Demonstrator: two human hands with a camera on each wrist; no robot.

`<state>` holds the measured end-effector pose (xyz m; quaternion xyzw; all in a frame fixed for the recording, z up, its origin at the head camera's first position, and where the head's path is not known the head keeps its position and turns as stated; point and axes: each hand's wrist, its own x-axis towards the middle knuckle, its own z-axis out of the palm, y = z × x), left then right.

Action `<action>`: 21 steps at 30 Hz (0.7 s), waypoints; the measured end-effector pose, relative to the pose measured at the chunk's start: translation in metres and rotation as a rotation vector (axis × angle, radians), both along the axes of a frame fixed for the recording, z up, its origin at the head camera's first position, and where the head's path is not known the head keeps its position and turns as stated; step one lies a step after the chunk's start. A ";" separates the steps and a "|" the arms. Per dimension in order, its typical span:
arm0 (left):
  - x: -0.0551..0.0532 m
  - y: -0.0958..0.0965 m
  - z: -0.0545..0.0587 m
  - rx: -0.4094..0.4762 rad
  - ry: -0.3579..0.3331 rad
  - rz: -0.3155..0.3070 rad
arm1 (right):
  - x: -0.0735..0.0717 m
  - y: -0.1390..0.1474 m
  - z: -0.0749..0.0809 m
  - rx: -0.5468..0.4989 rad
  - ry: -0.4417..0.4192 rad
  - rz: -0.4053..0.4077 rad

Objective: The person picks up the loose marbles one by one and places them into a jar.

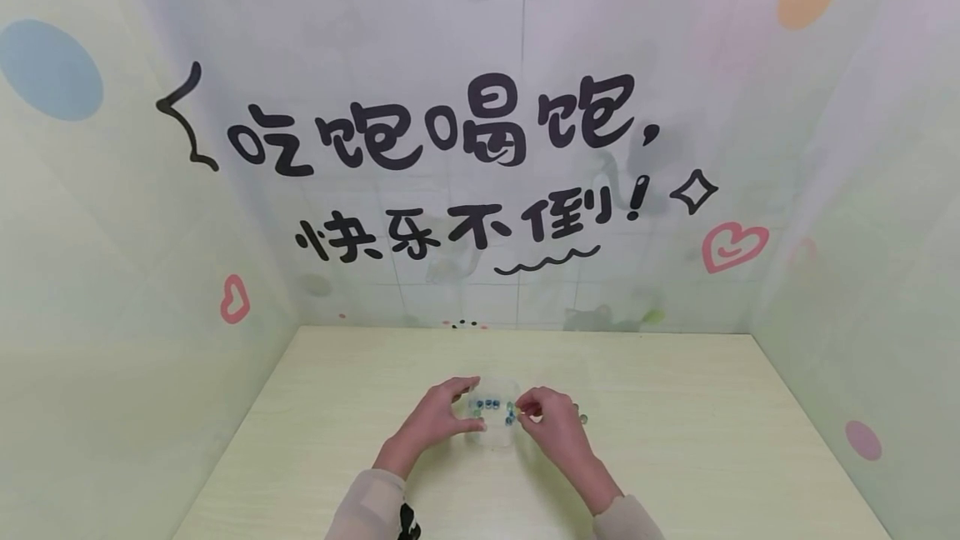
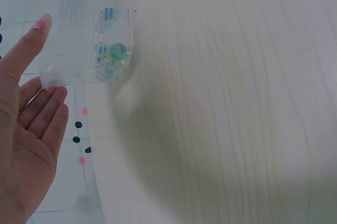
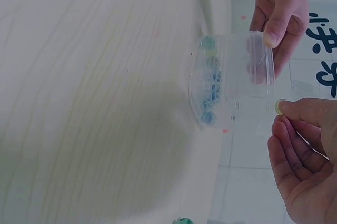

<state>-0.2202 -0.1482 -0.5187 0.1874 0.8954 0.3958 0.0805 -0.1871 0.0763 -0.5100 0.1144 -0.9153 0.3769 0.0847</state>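
A clear plastic box (image 3: 239, 79) stands on the table with several blue and green glass marbles (image 3: 212, 89) lying along its bottom. My left hand (image 1: 441, 412) grips it from the left, thumb at the near side and fingers at the far side close to the rim. On the other side, my right hand (image 1: 553, 425) pinches a yellowish marble (image 3: 279, 106) between thumb and forefinger, right at the rim of the box. That same marble shows in the left wrist view at the top left.
Loose marbles (image 1: 583, 419) lie on the pale wooden table (image 1: 697, 432) just right of my right hand; a green one (image 3: 183, 221) shows at the bottom of the right wrist view. Printed cloth walls (image 1: 480, 40) enclose the table at the back and sides.
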 end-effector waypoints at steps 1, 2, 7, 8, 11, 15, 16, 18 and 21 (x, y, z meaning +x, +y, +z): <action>0.000 0.000 0.000 0.001 0.000 -0.001 | 0.000 0.000 0.000 0.006 0.003 0.000; 0.000 0.000 0.000 0.001 0.000 -0.001 | 0.000 0.000 -0.001 0.012 0.006 0.000; 0.000 -0.001 -0.002 0.004 0.003 -0.001 | 0.000 -0.001 -0.001 0.023 0.008 0.000; 0.000 -0.001 -0.002 0.004 0.004 -0.001 | 0.000 -0.002 -0.001 0.023 0.008 0.001; 0.000 -0.001 -0.003 0.005 0.008 -0.003 | 0.001 -0.002 0.000 0.018 0.002 0.003; 0.000 -0.001 -0.003 0.002 0.009 -0.005 | 0.002 -0.002 0.001 0.022 0.002 -0.003; 0.000 -0.001 -0.003 0.000 0.007 -0.003 | 0.003 -0.002 0.002 0.022 0.002 -0.005; 0.000 -0.001 -0.003 -0.002 0.010 -0.002 | 0.003 -0.001 0.002 0.021 0.002 -0.009; 0.000 -0.001 -0.003 -0.009 0.009 0.003 | 0.004 0.001 0.003 0.015 0.004 -0.016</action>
